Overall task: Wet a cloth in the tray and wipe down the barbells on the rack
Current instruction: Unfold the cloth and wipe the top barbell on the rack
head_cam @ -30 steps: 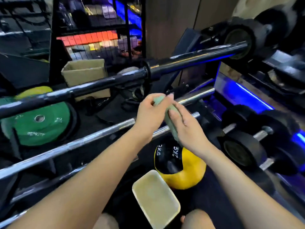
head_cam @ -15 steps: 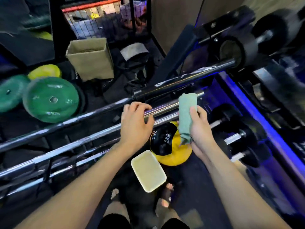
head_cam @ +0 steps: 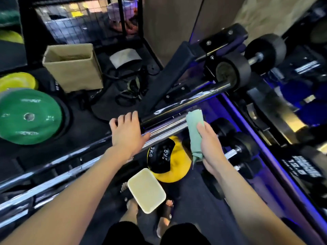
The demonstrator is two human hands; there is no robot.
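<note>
Since half a second before, the left hand (head_cam: pixel 128 132) had loosened its grip and lay spread on the barbell (head_cam: pixel 178 107), while the right hand (head_cam: pixel 210 147) gripped the folded green cloth (head_cam: pixel 195 131) just beside the bar's end, above the tray (head_cam: pixel 146 190).

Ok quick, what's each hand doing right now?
Left hand: open, fingers resting on the barbell.
Right hand: holding the green cloth.
</note>
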